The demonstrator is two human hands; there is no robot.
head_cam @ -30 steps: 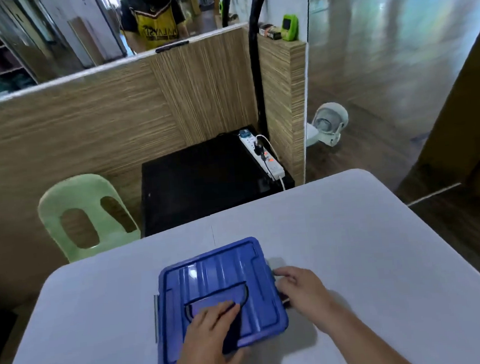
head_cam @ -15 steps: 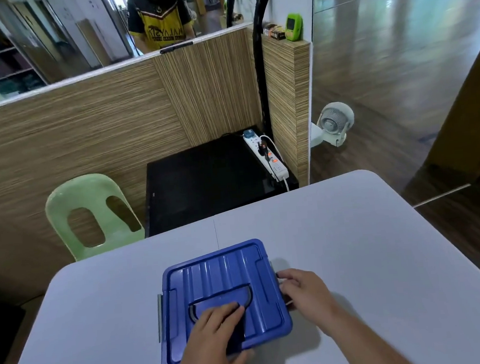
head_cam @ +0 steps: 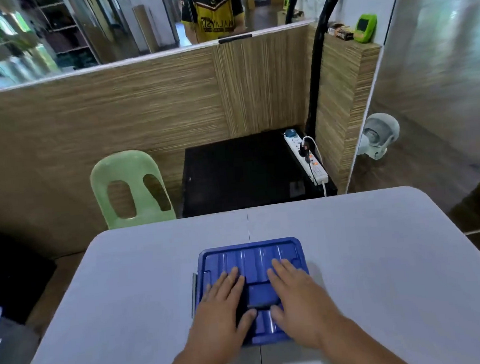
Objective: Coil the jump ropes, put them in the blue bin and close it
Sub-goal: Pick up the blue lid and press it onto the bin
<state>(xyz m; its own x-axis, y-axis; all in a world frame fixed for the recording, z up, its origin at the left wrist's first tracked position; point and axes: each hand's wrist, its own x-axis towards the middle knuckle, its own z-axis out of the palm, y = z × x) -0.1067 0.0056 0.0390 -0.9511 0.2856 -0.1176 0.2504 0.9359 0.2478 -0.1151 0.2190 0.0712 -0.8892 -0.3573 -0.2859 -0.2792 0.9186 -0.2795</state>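
The blue bin (head_cam: 253, 257) stands on the white table (head_cam: 383, 271) near its front, with its ribbed blue lid on top. My left hand (head_cam: 222, 304) lies flat on the left half of the lid, fingers straight. My right hand (head_cam: 296, 292) lies flat on the right half, fingers spread. Between the two hands shows the lid's recessed handle (head_cam: 262, 295). A grey latch (head_cam: 194, 294) shows at the bin's left side. No jump rope is in sight; the lid hides the inside of the bin.
Beyond the table stand a pale green plastic chair (head_cam: 130, 187) and a low black table (head_cam: 238, 170) with a white power strip (head_cam: 307, 159). A wood-grain partition (head_cam: 140, 103) runs behind. A white fan (head_cam: 379, 136) sits on the floor at the right.
My right hand has come off the bin's right edge and now lies flat on the lid. My left hand has shifted leftward on the lid. The bin now sits square to me.
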